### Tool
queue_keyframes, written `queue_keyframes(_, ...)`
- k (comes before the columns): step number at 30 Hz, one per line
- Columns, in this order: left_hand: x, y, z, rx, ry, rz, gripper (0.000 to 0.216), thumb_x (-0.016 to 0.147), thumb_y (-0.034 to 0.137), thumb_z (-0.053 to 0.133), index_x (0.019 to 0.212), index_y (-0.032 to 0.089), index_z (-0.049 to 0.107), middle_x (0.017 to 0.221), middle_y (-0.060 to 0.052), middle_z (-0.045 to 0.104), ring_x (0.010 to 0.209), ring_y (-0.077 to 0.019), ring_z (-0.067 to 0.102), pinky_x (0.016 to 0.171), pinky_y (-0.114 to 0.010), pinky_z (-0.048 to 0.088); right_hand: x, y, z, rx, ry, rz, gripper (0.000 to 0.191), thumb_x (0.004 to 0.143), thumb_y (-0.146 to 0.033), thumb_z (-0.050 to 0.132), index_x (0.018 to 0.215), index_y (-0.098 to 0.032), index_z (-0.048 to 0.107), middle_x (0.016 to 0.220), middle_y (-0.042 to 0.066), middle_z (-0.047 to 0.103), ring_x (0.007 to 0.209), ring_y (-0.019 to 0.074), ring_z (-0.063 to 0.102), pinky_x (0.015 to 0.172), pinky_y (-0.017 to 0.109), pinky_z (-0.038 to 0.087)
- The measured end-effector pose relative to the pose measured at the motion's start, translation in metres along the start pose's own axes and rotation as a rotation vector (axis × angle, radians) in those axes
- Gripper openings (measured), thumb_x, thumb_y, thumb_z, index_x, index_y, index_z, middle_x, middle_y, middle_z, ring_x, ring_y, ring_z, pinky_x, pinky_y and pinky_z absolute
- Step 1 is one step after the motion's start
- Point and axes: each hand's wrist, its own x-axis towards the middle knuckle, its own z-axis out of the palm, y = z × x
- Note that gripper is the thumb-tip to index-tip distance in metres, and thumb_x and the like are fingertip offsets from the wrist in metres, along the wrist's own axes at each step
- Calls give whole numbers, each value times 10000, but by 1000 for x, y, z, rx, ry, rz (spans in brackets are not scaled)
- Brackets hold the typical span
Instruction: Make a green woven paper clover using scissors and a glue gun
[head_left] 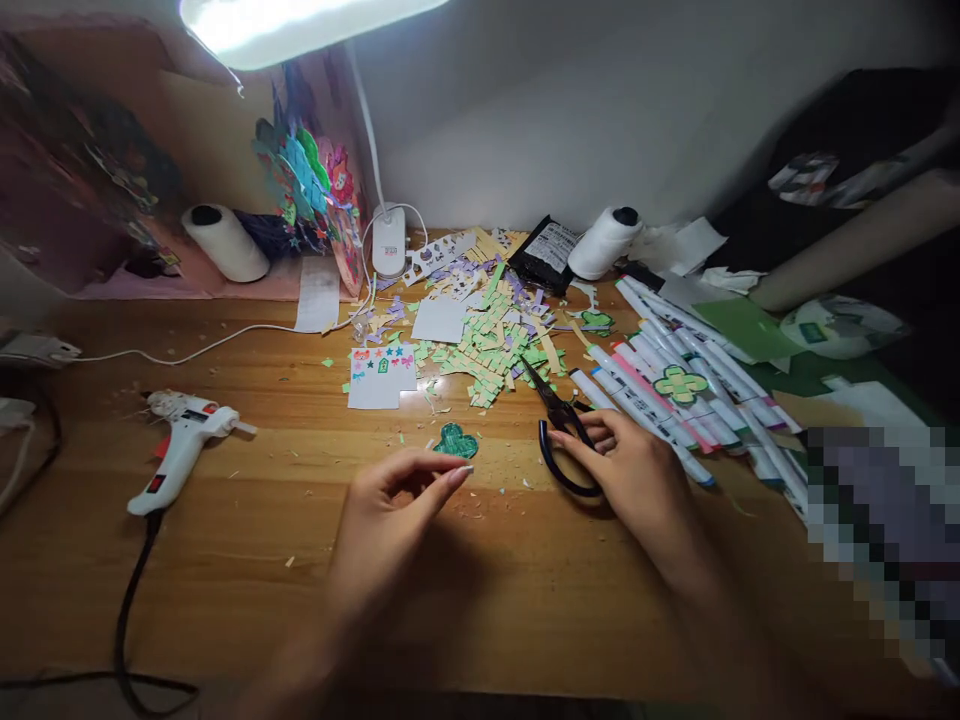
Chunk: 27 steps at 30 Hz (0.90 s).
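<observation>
My left hand [397, 510] hovers over the wooden desk [247, 560] with fingers loosely curled, thumb and forefinger close together; nothing shows between them. Its fingertips are just short of a small green heart-shaped paper cutout [456, 441] lying flat on the desk. My right hand [637, 475] rests on the black-handled scissors [559, 430], fingers over the handle loops, blades shut and pointing away toward a heap of green, purple and yellow paper scraps [487, 340].
A white glue gun [176, 450] with a black cord lies at the left. A sticker sheet [381, 376] sits ahead. Several white markers [675, 390] lie at the right with a green cutout on them. Two thread spools, a desk lamp [388, 240] and paper decorations stand at the back.
</observation>
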Motion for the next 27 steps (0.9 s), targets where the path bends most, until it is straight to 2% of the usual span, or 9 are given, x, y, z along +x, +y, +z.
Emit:
queue_keyframes(5, -24, -30, -31, 273, -15, -63, 172, 765, 352, 660, 769, 200, 742, 771, -43, 732, 710, -189, 649, 626, -267, 478, 0, 3, 7, -16, 58, -32, 406, 712, -555, 632, 822, -165, 656, 697, 87, 694, 598, 228, 621, 561, 333, 468)
queue_keyframes(10, -31, -43, -40, 408, 47, 38, 217, 855, 346, 552, 861, 212, 722, 865, -44, 713, 811, -189, 646, 726, -291, 486, -1, 9, 3, -106, 55, -25, 331, 709, -485, 675, 853, -188, 645, 736, 65, 698, 637, 231, 634, 593, 338, 474)
queue_keyframes(12, -34, -45, -54, 477, 173, 61, 250, 869, 380, 527, 901, 205, 702, 895, -51, 690, 812, -190, 635, 710, -292, 490, -2, 11, 0, -148, 50, 0, 328, 705, -485, 684, 858, -200, 635, 731, 58, 693, 641, 243, 639, 581, 343, 472)
queue_keyframes(14, -36, -47, -78, 621, 412, 83, 300, 866, 417, 517, 973, 187, 677, 964, -82, 650, 839, -217, 620, 704, -320, 499, -4, 10, -3, -189, 42, 13, 331, 704, -491, 688, 860, -206, 630, 723, 58, 688, 652, 263, 649, 575, 353, 473)
queue_keyframes(17, -37, -52, -124, 1004, 806, 2, 459, 885, 424, 461, 1216, 120, 552, 1196, -198, 513, 1137, -347, 498, 892, -478, 448, -8, 7, -7, -295, 4, -8, 321, 741, -488, 661, 884, -201, 641, 756, 85, 697, 699, 312, 660, 601, 397, 484)
queue_keyframes(20, -32, -53, -163, 1215, 640, -201, 588, 877, 455, 452, 1274, 22, 459, 1167, -257, 515, 1180, -429, 452, 894, -543, 430, -10, 3, -11, -424, 15, -111, 379, 806, -491, 574, 935, -143, 652, 874, 170, 683, 820, 381, 639, 690, 476, 491)
queue_keyframes(23, -23, -48, -183, 1276, 574, -202, 484, 879, 491, 413, 1090, 81, 561, 1031, -168, 570, 1057, -407, 551, 777, -490, 480, -14, -7, -13, -402, 112, -221, 467, 878, -444, 437, 1045, -49, 623, 1009, 259, 616, 957, 415, 586, 805, 536, 461)
queue_keyframes(25, -18, -42, -185, 1255, 590, -157, 405, 860, 511, 423, 916, 144, 584, 900, -84, 579, 905, -348, 611, 675, -431, 476, -25, -19, -13, -200, 104, -232, 454, 908, -369, 371, 1185, -59, 553, 1055, 236, 602, 969, 368, 588, 834, 526, 460)
queue_keyframes(27, -18, -36, -174, 1106, 633, -99, 318, 818, 500, 488, 786, 190, 556, 746, -9, 557, 705, -239, 606, 581, -350, 443, -42, -37, -10, 132, -119, -236, 411, 932, -322, 350, 1288, -155, 471, 1037, 152, 629, 925, 277, 610, 816, 451, 496)
